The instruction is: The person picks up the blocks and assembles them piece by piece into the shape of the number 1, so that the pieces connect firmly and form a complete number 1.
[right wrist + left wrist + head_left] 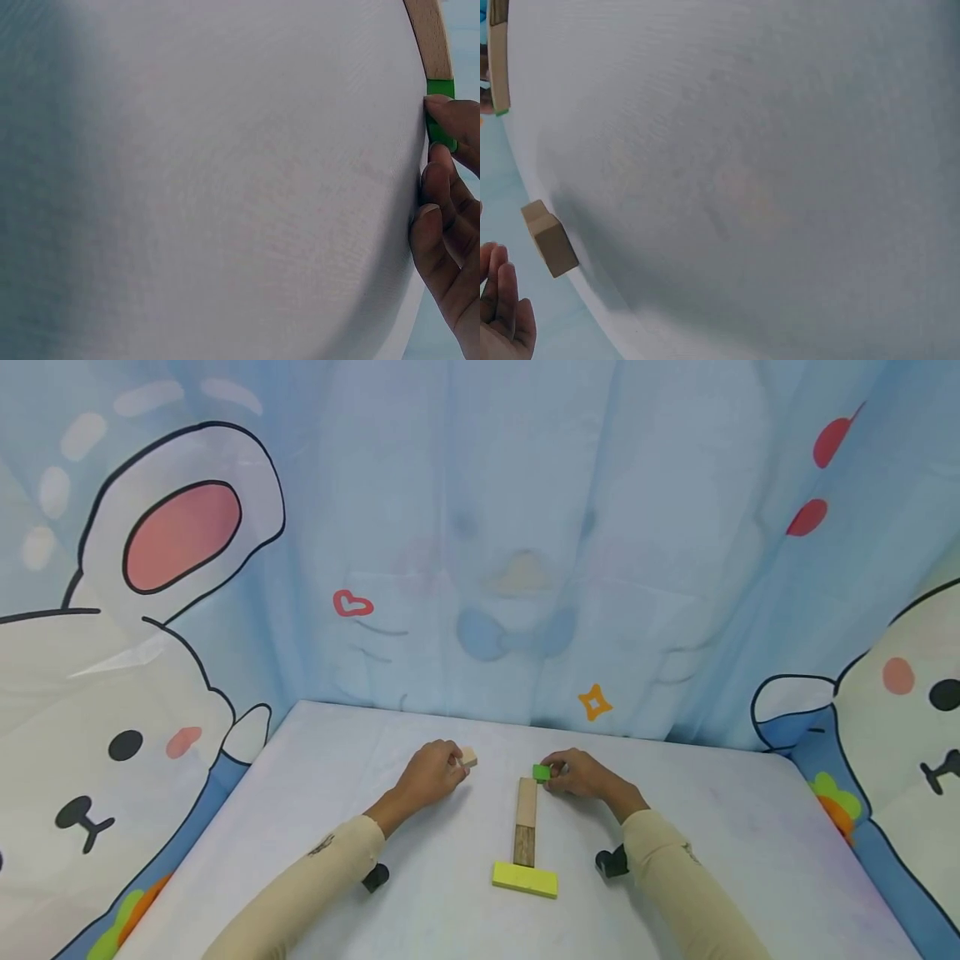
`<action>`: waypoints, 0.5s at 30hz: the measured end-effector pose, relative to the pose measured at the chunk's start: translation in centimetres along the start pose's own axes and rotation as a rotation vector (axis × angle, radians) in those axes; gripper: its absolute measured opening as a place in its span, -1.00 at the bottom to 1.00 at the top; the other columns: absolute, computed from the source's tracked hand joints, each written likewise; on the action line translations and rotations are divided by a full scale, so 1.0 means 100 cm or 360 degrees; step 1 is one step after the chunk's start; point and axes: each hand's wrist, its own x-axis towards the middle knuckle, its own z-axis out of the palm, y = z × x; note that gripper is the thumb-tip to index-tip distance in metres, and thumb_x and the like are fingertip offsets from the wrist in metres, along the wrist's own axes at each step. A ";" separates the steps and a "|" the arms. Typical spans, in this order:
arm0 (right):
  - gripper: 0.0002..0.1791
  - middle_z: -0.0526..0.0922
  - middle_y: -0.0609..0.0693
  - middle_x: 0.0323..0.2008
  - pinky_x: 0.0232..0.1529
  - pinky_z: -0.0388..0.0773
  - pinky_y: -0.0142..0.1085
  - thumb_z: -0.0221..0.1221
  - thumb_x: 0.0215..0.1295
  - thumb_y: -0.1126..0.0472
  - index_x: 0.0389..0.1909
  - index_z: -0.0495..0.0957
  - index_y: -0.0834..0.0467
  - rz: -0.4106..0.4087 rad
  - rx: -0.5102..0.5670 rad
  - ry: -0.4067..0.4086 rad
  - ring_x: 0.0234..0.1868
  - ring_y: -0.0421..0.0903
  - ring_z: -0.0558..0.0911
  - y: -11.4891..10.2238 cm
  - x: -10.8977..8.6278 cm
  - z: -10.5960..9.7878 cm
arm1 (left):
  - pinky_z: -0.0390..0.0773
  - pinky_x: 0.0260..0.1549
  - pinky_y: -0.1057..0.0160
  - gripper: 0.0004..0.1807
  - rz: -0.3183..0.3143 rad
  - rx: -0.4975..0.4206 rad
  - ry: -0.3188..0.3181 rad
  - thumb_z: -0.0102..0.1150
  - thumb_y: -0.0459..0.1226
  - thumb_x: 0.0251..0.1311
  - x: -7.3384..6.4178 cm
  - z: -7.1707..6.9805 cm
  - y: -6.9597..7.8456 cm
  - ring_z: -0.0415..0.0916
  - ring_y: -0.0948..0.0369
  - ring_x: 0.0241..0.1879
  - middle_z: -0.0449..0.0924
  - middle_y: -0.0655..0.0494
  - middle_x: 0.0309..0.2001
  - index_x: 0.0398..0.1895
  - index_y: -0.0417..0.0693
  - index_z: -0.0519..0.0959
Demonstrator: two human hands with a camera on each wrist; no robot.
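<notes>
Left printed animal (112,685): white, with a pink inner ear and a pink cheek, on the light blue curtain (675,527) behind the tabletop.
Left sleeve (300,893): cream-coloured, stretched forward over the white tabletop (435,918), with a black device (376,877) beside the cuff.
Left hand (431,774): partly open, fingers loosely bent; apparently without a grip, with a gap from fingers to wood visible in the left wrist view.
Small wooden block (468,757): pale, just beside the left fingertips, near the far edge of the tabletop; stepped in outline from the left wrist, cannot tell whether one piece or two.
Yellow block (525,880): flat on the tabletop, set crosswise at the near end of a row.
Dark wooden block (524,846): brown-grained, lengthwise, next in the row beyond the yellow.
Long pale wooden block (527,802): end to end with the dark wood, in line with it, pointing away from the person.
Green block (542,773): small, at the far end of the row, touching the pale wood in the right wrist view.
Right hand (579,774): nearly closed, pinching the green between thumb and finger, other fingers curled near the tabletop.
Right sleeve (686,881): cream-coloured, with a second black device (612,862) beside the cuff.
Right printed animal (911,735): white, pink-cheeked, partly cut off by the view.
</notes>
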 end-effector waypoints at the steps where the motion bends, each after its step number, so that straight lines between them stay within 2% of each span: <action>1: -0.58 0.59 0.01 -0.28 -0.32 0.49 -0.30 0.36 0.22 0.24 0.09 0.62 0.27 -0.0010 0.0002 -0.0002 -0.31 -0.11 0.50 0.000 0.000 0.000 | 0.49 -0.33 0.26 -0.77 0.0009 0.0024 0.0018 0.29 -0.22 0.24 0.001 0.001 0.000 0.48 0.21 -0.36 0.63 0.06 -0.32 -0.14 -0.19 0.65; 7: -0.57 0.60 0.02 -0.28 -0.32 0.49 -0.30 0.36 0.22 0.24 0.10 0.62 0.28 -0.0023 0.0032 0.0003 -0.31 -0.12 0.50 0.002 -0.001 0.000 | 0.51 -0.25 0.10 -0.69 -0.0008 0.0162 0.0078 0.32 -0.17 0.21 0.005 0.005 -0.003 0.55 0.09 -0.27 0.67 0.01 -0.25 -0.07 -0.16 0.64; 15: -0.58 0.61 0.01 -0.27 -0.29 0.47 -0.28 0.36 0.22 0.24 0.09 0.62 0.27 -0.0049 0.0005 0.0013 -0.27 -0.10 0.48 0.005 0.000 0.001 | 0.44 -0.19 0.05 -0.56 -0.0139 0.0245 0.0009 0.34 -0.09 0.21 0.010 0.008 0.000 0.53 -0.01 -0.16 0.65 -0.09 -0.13 0.05 -0.18 0.62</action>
